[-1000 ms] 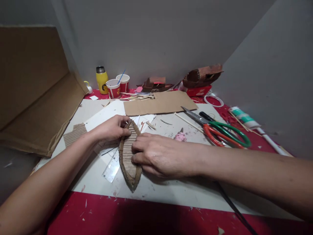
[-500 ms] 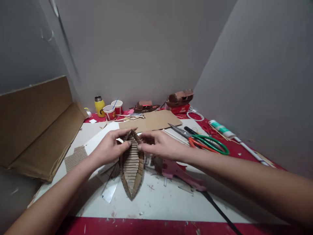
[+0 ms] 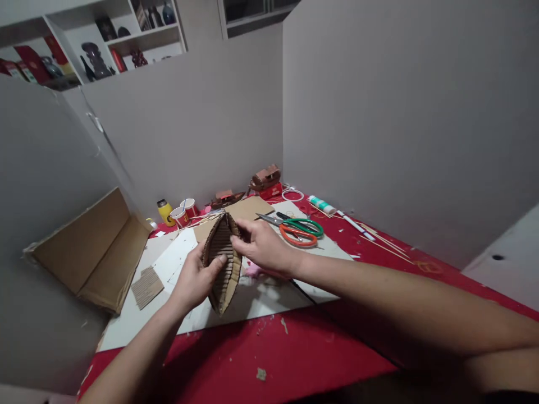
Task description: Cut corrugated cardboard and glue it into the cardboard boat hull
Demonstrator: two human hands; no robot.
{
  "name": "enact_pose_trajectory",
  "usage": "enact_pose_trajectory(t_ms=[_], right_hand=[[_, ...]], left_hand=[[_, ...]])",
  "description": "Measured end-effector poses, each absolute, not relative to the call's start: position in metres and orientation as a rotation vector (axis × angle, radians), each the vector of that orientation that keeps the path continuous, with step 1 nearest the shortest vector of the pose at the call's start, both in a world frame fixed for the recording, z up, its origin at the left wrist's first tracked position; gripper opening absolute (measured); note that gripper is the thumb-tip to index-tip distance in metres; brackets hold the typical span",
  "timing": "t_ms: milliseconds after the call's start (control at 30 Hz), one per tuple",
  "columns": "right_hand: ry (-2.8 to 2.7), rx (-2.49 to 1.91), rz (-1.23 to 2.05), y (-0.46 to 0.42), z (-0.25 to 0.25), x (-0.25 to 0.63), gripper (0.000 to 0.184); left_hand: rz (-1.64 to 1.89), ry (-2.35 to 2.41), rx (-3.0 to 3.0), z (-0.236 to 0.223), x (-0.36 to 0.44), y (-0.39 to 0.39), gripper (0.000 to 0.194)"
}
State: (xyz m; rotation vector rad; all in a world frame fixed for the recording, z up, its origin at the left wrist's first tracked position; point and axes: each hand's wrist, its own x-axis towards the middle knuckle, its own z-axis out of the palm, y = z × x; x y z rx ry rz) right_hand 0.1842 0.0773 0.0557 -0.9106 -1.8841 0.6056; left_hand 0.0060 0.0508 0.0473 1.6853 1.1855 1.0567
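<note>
A boat-shaped cardboard hull [image 3: 222, 249], pointed at both ends and lined with ridged corrugated card, is held up above the white board [image 3: 206, 318]. My left hand [image 3: 197, 278] grips its left side, thumb inside the hull and fingers behind it. On the upper right edge, my right hand [image 3: 263, 244] pinches the wall with thumb and fingers. Behind my right hand a pink glue gun [image 3: 254, 270] lies on the board, mostly hidden. Just beyond that hand are scissors [image 3: 298, 234] with green and orange handles.
A folded cardboard sheet [image 3: 96, 247] stands at left near a corrugated scrap [image 3: 147, 288]. At the back are a yellow bottle [image 3: 164, 213], paper cups [image 3: 179, 217] and two model boats, one [image 3: 265, 177] raised on a red box. A white-and-green tube [image 3: 322, 205] and thin sticks [image 3: 389, 246] lie right.
The view has swung to the right and up, bringing shelves into sight. My left hand has slid lower along the hull, which is now tilted; my right hand stays by its upper right edge.
</note>
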Motion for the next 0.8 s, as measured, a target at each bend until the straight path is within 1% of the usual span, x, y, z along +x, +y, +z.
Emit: enact_pose_trajectory(t_ms=[100,333,433,533,667,733,800], right_hand=[[-1.848,-0.898,0.608,0.065,0.053,0.192,0.010],[-1.865,-0.859,0.678,0.039,0.055,0.227,0.017],[-1.876,-0.866,0.678,0.037,0.050,0.233,0.019],[-1.930,-0.872,0.696,0.039,0.047,0.226,0.017],[-2.065,-0.920,0.728,0.048,0.050,0.216,0.016],[-2.130,-0.966,0.716,0.055,0.053,0.218,0.020],[-2.185,-1.043,0.648,0.064,0.052,0.226,0.029]], left_hand=[[1.129,1.217,1.650,0.047,0.022,0.034,0.041],[1.185,1.209,1.598,0.046,0.060,0.003,0.042],[1.187,1.221,1.571,0.045,0.068,-0.002,0.038],[1.164,1.242,1.528,0.046,0.065,0.001,0.036],[1.191,1.264,1.499,0.048,0.050,0.015,0.039],[1.212,1.273,1.487,0.045,0.040,0.025,0.039],[1.248,1.288,1.467,0.037,0.027,0.035,0.037]])
